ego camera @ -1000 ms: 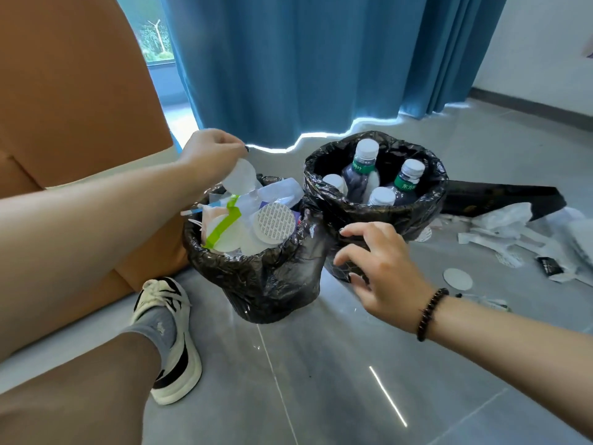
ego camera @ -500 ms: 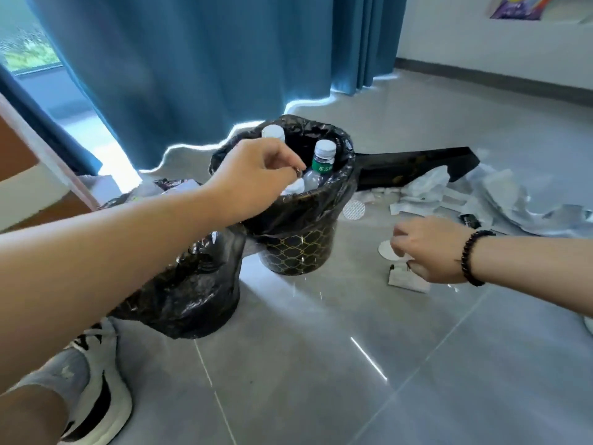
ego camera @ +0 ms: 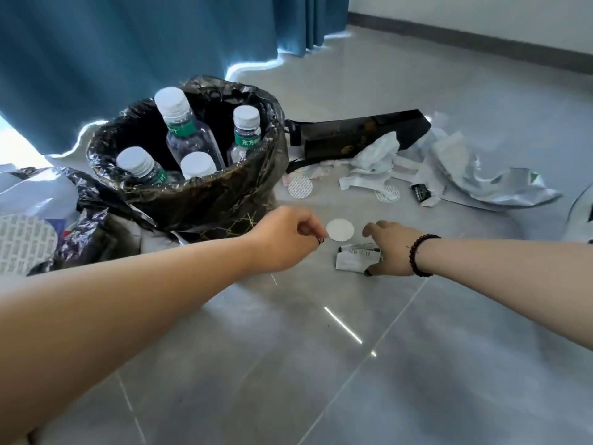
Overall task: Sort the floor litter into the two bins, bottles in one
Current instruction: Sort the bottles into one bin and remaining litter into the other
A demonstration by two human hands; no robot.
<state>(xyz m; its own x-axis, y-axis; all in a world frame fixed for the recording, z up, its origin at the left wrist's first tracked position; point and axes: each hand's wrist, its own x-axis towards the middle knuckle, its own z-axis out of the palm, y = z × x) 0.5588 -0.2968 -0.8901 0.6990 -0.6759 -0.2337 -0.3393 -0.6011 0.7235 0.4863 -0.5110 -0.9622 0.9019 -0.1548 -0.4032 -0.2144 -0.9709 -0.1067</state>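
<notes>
at frame centre we see the left hand [ego camera: 285, 239] pinching a white disc [ego camera: 340, 229]; the right hand [ego camera: 390, 247] grasps a folded wrapper [ego camera: 354, 258] on the floor [ego camera: 288, 364].

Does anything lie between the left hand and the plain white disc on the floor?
Nothing visible does. The left hand has its fingertips right at the edge of the white disc, with only bare floor around.

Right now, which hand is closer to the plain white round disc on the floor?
Left. The left hand has its fingertips at the white disc's edge; the right hand is just beyond its other side, over a folded wrapper.
</notes>
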